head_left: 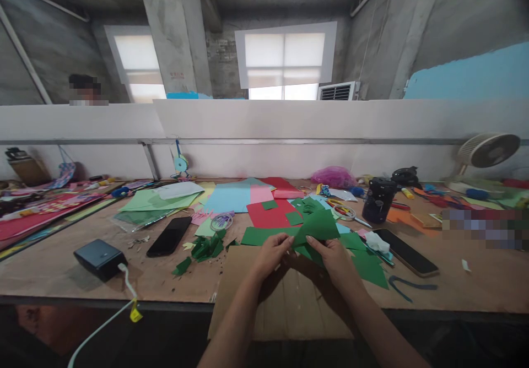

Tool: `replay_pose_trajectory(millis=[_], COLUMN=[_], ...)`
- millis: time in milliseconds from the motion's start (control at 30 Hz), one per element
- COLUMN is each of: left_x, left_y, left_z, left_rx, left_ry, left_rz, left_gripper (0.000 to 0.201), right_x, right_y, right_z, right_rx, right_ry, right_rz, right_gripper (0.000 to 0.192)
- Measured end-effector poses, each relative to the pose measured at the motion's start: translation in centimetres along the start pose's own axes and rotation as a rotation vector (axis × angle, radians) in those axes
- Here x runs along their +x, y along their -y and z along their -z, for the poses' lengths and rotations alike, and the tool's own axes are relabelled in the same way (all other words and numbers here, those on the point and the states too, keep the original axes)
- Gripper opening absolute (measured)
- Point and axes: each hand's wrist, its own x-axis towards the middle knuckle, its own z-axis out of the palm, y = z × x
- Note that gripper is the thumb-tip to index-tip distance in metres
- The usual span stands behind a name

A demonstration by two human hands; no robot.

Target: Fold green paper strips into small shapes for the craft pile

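Observation:
Between my two hands I hold a piece of green paper (318, 225), raised over the worktable. My left hand (275, 252) pinches its lower left corner between thumb and fingers. With the thumb on top, my right hand (330, 255) grips its lower edge. Below my wrists lies a sheet of brown cardboard (285, 313), overhanging the table's front edge. A green paper strip (260, 236) rests just beyond my left hand. To the right of my right hand is another green sheet (370, 269). Crumpled green scraps (206, 247) lie to the left.
Two phones (169, 236) (407, 252) lie on either side. A black box (100, 259) with a white cable sits at left, a dark tumbler (378, 200) at right. Red paper (264, 214) and light blue paper (229, 196) spread behind. A fan (490, 150) stands far right. Beyond the partition, a person's head shows.

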Motion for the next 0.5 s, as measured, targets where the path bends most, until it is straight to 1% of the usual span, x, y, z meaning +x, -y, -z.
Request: replay_pose_trajectory(millis=[100, 200, 367, 500], left_x=[-0.04, -0.03, 0.07, -0.07], left_y=[-0.21, -0.18, 0.17, -0.16], left_z=[-0.01, -0.09, -0.23, -0.35], left_rx=[-0.008, -0.016, -0.057, -0.093], left_ry=[-0.003, -0.010, -0.034, -0.048], left_rz=[-0.007, -0.007, 0.031, 0.044], left_gripper=[0.045, 0.043, 0.039, 0.038], right_x=[0.00, 0.12, 0.04, -0.16], right_y=[0.07, -0.21, -0.41, -0.09], right_z=[-0.03, -0.10, -0.03, 0.06], right_rx=[-0.003, 0.005, 0.031, -0.005], right_ry=[-0.005, -0.009, 0.040, 0.023], right_rz=[-0.029, -0.042, -0.030, -0.035], right_gripper=[0.031, 0.028, 0.026, 0.023])
